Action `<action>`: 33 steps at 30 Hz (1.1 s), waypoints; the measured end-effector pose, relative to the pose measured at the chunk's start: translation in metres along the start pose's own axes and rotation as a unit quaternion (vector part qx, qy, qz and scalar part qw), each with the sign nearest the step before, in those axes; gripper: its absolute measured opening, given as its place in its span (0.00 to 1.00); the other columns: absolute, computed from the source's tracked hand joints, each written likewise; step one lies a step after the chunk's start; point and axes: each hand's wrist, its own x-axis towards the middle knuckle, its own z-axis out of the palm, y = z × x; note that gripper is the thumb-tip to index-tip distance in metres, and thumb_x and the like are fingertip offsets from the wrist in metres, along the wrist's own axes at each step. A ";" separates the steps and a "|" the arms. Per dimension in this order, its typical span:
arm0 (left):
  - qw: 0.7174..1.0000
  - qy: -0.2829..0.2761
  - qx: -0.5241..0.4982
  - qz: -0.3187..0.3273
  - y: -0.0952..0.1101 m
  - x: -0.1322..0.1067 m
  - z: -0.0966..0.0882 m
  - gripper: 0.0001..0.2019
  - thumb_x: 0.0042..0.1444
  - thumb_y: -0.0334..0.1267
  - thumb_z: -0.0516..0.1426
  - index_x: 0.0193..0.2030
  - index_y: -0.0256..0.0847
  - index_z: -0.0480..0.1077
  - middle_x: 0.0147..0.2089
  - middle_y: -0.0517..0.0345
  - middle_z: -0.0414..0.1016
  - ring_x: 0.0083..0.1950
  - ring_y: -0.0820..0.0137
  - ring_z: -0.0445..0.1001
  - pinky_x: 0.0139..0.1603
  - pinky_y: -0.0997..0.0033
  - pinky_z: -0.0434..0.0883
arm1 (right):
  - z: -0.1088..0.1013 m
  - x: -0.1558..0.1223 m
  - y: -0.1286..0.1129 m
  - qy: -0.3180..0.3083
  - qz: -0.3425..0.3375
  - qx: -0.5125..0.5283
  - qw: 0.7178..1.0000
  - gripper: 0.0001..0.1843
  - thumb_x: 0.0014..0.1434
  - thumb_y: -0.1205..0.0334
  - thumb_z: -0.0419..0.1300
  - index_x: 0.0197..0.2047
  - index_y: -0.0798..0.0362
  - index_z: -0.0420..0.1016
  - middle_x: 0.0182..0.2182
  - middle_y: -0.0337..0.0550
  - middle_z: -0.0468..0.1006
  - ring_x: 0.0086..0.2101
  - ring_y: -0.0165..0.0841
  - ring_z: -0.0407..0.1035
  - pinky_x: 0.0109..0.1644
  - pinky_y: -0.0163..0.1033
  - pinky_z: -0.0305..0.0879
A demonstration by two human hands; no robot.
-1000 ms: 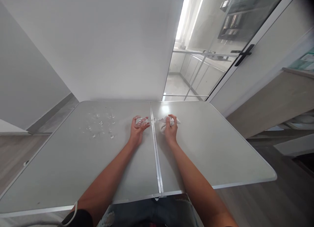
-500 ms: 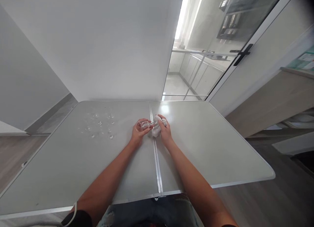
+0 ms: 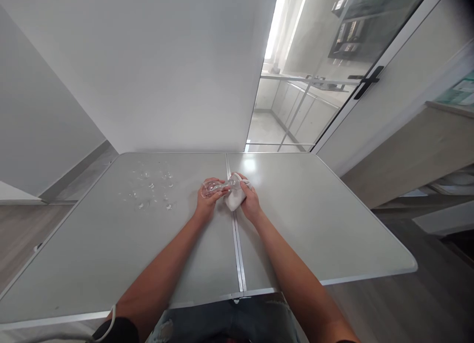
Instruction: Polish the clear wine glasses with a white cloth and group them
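Observation:
My left hand (image 3: 207, 199) is closed round the bowl of a clear stemmed glass (image 3: 219, 186), which lies tilted on its side above the table. My right hand (image 3: 251, 197) grips a white cloth (image 3: 234, 199) and presses it around the other end of that glass. Part of this end is hidden by the cloth and fingers. Both hands meet over the metal seam near the middle of the table. To the left, several clear glasses (image 3: 151, 186) stand in a group; their outlines are faint against the pale surface.
The light grey folding table (image 3: 314, 224) has a metal seam (image 3: 239, 264) down its middle. A white wall (image 3: 177, 71) rises behind its far edge. Beyond the far right edge is a glass-paned door (image 3: 296, 101) with a black handle (image 3: 366, 81). A wooden shelf (image 3: 411, 150) stands at right.
The end of the glass at my right hand shows more now. The cloth has shifted slightly left and hangs a little lower, and my left hand has moved slightly left.

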 end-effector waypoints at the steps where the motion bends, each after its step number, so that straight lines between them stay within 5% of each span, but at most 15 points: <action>1: 1.000 -0.016 0.003 -0.009 0.000 0.000 0.000 0.26 0.46 0.39 0.72 0.51 0.43 0.69 0.50 0.51 0.79 0.46 0.57 0.83 0.54 0.51 0.76 | 0.000 0.000 0.000 0.007 0.000 0.003 1.000 0.30 0.62 0.41 0.58 0.63 0.46 0.68 0.56 0.46 0.75 0.54 0.41 0.71 0.55 0.45 0.71; 4: 0.999 -0.038 0.006 -0.022 0.000 -0.001 0.000 0.27 0.45 0.39 0.72 0.51 0.43 0.69 0.49 0.51 0.79 0.45 0.57 0.83 0.51 0.51 0.77 | 0.000 0.000 -0.001 0.012 0.025 0.032 0.999 0.30 0.61 0.41 0.60 0.61 0.47 0.70 0.55 0.47 0.76 0.52 0.41 0.72 0.54 0.44 0.72; 8: 1.000 0.014 0.002 0.010 0.000 0.000 -0.001 0.24 0.47 0.38 0.71 0.50 0.43 0.69 0.50 0.52 0.79 0.45 0.59 0.83 0.52 0.54 0.77 | 0.000 0.000 -0.004 0.000 0.028 0.064 0.998 0.30 0.59 0.42 0.62 0.61 0.47 0.71 0.56 0.47 0.76 0.53 0.42 0.71 0.54 0.44 0.70; 13: 0.999 -0.016 0.026 -0.019 0.000 -0.001 0.000 0.27 0.45 0.40 0.72 0.50 0.41 0.69 0.47 0.51 0.80 0.41 0.59 0.83 0.46 0.57 0.79 | 0.000 0.000 -0.001 0.016 0.042 0.055 0.997 0.31 0.59 0.39 0.62 0.60 0.47 0.72 0.51 0.45 0.78 0.48 0.39 0.72 0.50 0.42 0.71; 15: 0.999 0.014 0.035 -0.007 0.001 -0.001 0.000 0.27 0.45 0.41 0.72 0.50 0.41 0.69 0.47 0.51 0.80 0.41 0.60 0.83 0.44 0.60 0.80 | -0.001 0.001 0.000 0.012 0.048 0.014 0.999 0.30 0.60 0.38 0.60 0.59 0.47 0.73 0.48 0.44 0.78 0.47 0.39 0.72 0.51 0.43 0.71; 18: 0.995 0.078 0.059 0.012 -0.001 0.002 -0.002 0.23 0.46 0.43 0.71 0.47 0.39 0.70 0.44 0.52 0.80 0.34 0.66 0.82 0.33 0.69 0.77 | -0.007 0.002 -0.002 0.067 -0.045 -0.123 0.989 0.24 0.65 0.40 0.56 0.49 0.50 0.80 0.50 0.46 0.76 0.50 0.39 0.70 0.57 0.45 0.67; 21: 0.990 0.098 0.097 0.016 -0.003 0.004 -0.004 0.19 0.51 0.46 0.68 0.43 0.38 0.71 0.39 0.53 0.79 0.23 0.74 0.74 0.21 0.76 0.68 | -0.014 0.001 -0.009 0.137 -0.175 -0.263 0.939 0.19 0.65 0.47 0.57 0.35 0.51 0.81 0.55 0.48 0.70 0.54 0.40 0.67 0.61 0.46 0.64; 24: 0.987 0.089 0.133 0.034 -0.004 0.004 -0.005 0.18 0.52 0.46 0.68 0.42 0.38 0.71 0.41 0.54 0.79 0.19 0.82 0.66 0.18 0.78 0.61 | -0.016 -0.001 -0.014 0.080 -0.227 -0.322 0.916 0.14 0.66 0.57 0.55 0.47 0.50 0.80 0.50 0.47 0.73 0.46 0.35 0.72 0.57 0.44 0.67; 27: 0.986 0.077 0.140 0.037 -0.006 0.003 -0.007 0.18 0.52 0.46 0.68 0.43 0.38 0.71 0.43 0.55 0.78 0.19 0.84 0.61 0.17 0.80 0.58 | -0.012 -0.003 -0.013 -0.040 -0.194 -0.403 0.894 0.20 0.66 0.61 0.54 0.59 0.49 0.73 0.39 0.40 0.78 0.36 0.31 0.73 0.49 0.39 0.68; 29: 0.989 0.060 0.128 0.030 -0.007 0.003 -0.008 0.19 0.52 0.45 0.68 0.44 0.39 0.71 0.43 0.56 0.77 0.19 0.85 0.59 0.17 0.80 0.57 | -0.008 -0.005 -0.010 -0.092 -0.164 -0.506 0.842 0.19 0.64 0.59 0.59 0.57 0.47 0.76 0.38 0.41 0.79 0.37 0.32 0.74 0.44 0.36 0.67; 33: 0.991 -0.009 0.132 0.022 -0.009 0.004 -0.009 0.20 0.49 0.45 0.70 0.43 0.38 0.72 0.46 0.53 0.76 0.19 0.86 0.59 0.18 0.79 0.60 | -0.003 -0.006 -0.008 -0.091 -0.108 -0.649 0.748 0.14 0.67 0.55 0.58 0.52 0.45 0.79 0.41 0.42 0.81 0.37 0.33 0.74 0.40 0.34 0.63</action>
